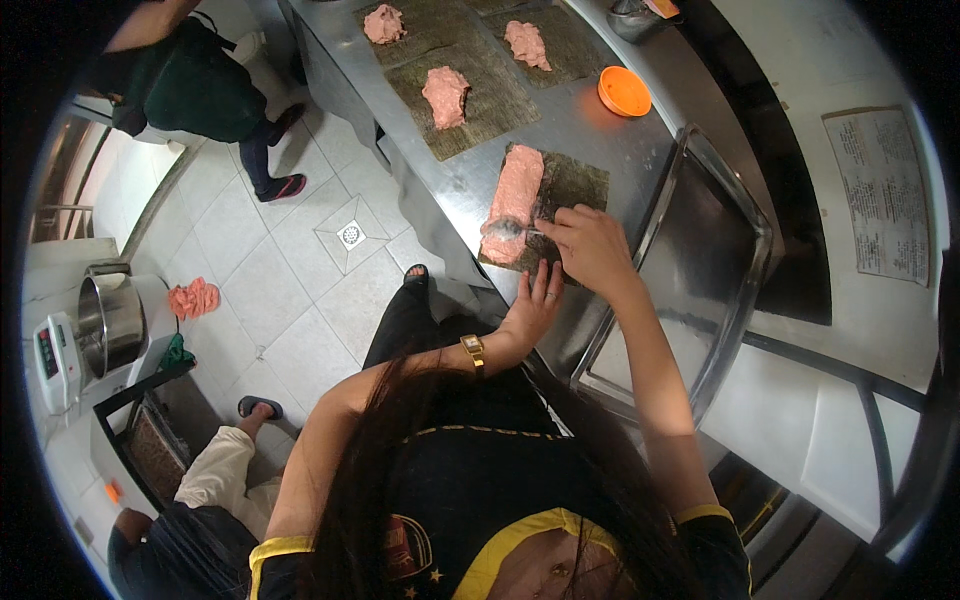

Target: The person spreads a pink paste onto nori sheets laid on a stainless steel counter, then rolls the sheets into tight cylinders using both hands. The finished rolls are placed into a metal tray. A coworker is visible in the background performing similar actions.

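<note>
My right hand (592, 246) is closed round the handle of a metal spoon (503, 229). The spoon's bowl presses into a long strip of pink minced paste (518, 182), near its closest end. This strip covers the left part of a dark green seaweed sheet (582, 186) lying on the steel table. With fingers stretched out, my left hand (534, 312) rests at the sheet's near edge, its fingertips touching there. Farther up the table, more seaweed sheets carry lumps of pink paste (446, 98), another lump (526, 45) and a third (384, 24).
An orange bowl (624, 92) stands near the table's far right edge. Beside my right forearm lies a steel tray (690, 260). A metal container (640, 18) is at the back. Two other people are nearby, one standing far left, one low at the left near a scale (62, 352) and steel pot (110, 318).
</note>
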A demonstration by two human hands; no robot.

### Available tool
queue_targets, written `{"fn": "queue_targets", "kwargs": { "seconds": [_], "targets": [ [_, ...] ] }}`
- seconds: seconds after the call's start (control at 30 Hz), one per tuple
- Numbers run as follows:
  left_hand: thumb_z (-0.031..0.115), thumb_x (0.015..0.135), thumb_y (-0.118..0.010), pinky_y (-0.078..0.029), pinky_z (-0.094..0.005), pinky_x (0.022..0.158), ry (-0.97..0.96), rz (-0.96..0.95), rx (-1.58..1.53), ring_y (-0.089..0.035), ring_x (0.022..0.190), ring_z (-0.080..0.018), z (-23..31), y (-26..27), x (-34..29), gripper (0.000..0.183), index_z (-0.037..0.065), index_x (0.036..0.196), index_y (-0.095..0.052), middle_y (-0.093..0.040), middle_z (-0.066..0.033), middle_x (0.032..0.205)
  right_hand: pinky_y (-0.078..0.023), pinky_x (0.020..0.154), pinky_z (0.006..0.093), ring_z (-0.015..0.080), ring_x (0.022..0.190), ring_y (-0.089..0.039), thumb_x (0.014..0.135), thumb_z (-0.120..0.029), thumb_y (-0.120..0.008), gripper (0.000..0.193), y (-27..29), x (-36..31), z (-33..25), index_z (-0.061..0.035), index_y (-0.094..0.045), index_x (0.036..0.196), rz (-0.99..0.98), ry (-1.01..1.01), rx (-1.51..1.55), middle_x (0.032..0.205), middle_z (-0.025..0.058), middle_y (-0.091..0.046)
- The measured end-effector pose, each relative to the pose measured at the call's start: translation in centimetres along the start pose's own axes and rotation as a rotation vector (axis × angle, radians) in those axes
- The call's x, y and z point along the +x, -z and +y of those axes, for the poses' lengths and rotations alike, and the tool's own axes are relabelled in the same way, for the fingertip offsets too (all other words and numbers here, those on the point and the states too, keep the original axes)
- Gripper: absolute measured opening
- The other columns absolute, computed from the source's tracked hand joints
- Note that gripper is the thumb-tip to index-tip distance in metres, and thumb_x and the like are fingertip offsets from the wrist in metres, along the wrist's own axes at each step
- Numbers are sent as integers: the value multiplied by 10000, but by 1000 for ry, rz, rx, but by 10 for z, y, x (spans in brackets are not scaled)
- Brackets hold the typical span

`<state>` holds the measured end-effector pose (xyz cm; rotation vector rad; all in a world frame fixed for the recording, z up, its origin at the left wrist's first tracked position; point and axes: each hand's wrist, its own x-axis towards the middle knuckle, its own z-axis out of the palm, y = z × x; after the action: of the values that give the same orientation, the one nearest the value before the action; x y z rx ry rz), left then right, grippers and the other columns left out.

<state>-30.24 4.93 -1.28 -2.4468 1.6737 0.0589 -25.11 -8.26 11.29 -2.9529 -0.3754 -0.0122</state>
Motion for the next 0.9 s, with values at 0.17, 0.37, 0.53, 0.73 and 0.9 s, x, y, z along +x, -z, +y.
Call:
{"fn": "queue_targets", "kwargs": {
  "seconds": [0.17,0.37,0.53,0.73,0.9],
  "targets": [
    [238,891,-503,-328,-552,1052,17,59,-39,-294,1343,-451,0,2,-3,549,34,1391,-404,-287,-240,1479,-500,684,362,223,791,-578,747,-77,-597,300,-11,0,13,-146,-717,1014,-26,10,32,788,25,-586],
    [286,907,-442,-321,-590,1029,72,147,66,-335,1304,-442,9,-24,3,536,98,1408,-407,-314,-218,1477,-494,679,382,241,788,-594,778,-65,-602,293,-9,22,32,-172,-714,1027,133,-164,44,779,42,-577],
    [280,906,-444,-324,-588,1027,47,155,102,-346,1296,-443,3,-7,-5,531,98,1403,-409,-337,-216,1462,-492,670,386,245,789,-601,798,-70,-604,285,-6,-6,29,-201,-716,1025,-49,-33,183,777,49,-573],
    [277,905,-446,-325,-586,1027,54,160,89,-351,1293,-443,3,-8,-1,529,101,1402,-409,-344,-214,1457,-511,692,407,263,801,-610,795,-96,-580,274,-14,0,43,-199,-718,1009,-28,-134,151,793,57,-577],
    [275,904,-447,-326,-585,1026,59,150,101,-355,1290,-443,3,-10,-2,528,103,1401,-410,-351,-213,1453,-513,712,402,266,820,-608,789,-96,-583,273,-5,7,41,-189,-719,1006,10,-167,153,804,58,-583]
  ]
}}
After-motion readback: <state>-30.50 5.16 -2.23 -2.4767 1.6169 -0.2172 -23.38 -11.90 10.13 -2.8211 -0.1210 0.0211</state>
